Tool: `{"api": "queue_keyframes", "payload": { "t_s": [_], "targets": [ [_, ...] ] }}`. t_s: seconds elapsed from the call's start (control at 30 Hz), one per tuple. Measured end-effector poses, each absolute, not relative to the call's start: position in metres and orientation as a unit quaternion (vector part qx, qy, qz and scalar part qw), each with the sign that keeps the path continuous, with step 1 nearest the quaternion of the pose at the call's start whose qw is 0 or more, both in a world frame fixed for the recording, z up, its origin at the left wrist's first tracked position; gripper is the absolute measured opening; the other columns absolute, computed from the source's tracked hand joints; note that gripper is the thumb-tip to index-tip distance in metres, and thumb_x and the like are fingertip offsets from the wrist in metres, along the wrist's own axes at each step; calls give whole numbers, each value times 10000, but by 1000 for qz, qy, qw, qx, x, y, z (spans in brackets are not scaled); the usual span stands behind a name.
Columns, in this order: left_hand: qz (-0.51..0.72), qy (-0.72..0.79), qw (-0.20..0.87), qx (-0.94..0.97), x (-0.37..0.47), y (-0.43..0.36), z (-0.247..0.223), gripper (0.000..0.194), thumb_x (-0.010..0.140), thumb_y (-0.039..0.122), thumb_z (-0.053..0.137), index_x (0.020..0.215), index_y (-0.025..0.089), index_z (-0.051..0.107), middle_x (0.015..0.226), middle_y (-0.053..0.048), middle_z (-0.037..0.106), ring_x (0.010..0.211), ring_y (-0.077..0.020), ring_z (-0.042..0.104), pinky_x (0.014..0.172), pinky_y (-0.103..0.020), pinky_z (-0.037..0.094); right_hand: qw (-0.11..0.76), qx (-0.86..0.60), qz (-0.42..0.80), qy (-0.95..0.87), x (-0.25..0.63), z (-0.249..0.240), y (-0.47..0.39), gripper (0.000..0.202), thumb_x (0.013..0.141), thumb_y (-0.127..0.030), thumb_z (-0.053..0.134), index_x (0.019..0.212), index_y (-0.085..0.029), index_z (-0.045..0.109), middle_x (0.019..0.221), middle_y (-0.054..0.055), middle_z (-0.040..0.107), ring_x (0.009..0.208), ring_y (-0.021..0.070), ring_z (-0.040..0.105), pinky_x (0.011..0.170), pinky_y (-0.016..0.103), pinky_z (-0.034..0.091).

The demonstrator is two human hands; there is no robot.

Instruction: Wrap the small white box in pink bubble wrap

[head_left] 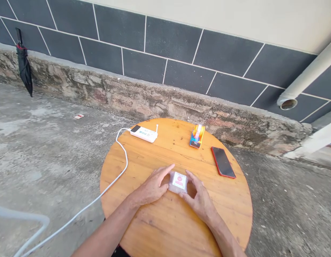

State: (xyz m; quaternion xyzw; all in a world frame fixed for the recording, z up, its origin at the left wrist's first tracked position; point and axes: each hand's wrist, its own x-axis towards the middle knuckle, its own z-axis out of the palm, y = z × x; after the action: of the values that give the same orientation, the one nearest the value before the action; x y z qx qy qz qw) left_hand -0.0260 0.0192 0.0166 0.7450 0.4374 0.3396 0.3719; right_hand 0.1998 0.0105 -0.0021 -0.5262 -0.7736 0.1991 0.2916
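Observation:
A small wrapped package [178, 182] with a white label and red print lies on the round wooden table [160, 228]. At its left side is my left hand [154, 185], fingers apart, thumb beside the wrapping. My right hand [198, 195] curves around the right side, its index finger and thumb spread at the package's edge. Neither hand is closed on it, though fingertips of both are at or very near the wrapping.
Farther back on the table are a white power bank [144, 133] with a cable [125, 157], and a tape dispenser [197, 136]. A red-edged phone [223, 162] lies at right. Beyond are a stone ledge, a pipe [307, 75] and a black umbrella [24, 66].

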Motion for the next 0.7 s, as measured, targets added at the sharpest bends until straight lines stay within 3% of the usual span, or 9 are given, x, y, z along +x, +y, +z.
{"api": "queue_keyframes", "payload": {
  "t_s": [0.17, 0.43, 0.7],
  "targets": [
    [343, 426, 374, 749, -26, 19, 15, 717, 770, 80, 453, 1442, 266, 287, 1422, -39, 443, 1308, -222, 390, 1104, -407, 312, 290, -510, 183, -789, 199, -1, 10, 722, 776, -397, 640, 1394, -184, 332, 1351, 145, 478, 1196, 295, 495, 988, 493, 412],
    [347, 431, 359, 751, -25, 21, 8, 710, 760, 81, 465, 1426, 281, 325, 1426, -35, 437, 1300, -241, 394, 1098, -436, 316, 282, -526, 170, -784, 199, -4, 11, 683, 798, -443, 621, 1394, -216, 378, 1264, 121, 561, 1143, 294, 532, 943, 480, 446],
    [375, 429, 418, 708, -27, 21, 11, 789, 704, 17, 417, 1445, 244, 265, 1365, -44, 510, 1236, -211, 479, 1087, -413, 338, 272, -505, 217, -790, 199, 5, 10, 820, 770, -478, 648, 1436, -205, 253, 1386, 135, 456, 1252, 297, 447, 1014, 490, 378]
  ]
}}
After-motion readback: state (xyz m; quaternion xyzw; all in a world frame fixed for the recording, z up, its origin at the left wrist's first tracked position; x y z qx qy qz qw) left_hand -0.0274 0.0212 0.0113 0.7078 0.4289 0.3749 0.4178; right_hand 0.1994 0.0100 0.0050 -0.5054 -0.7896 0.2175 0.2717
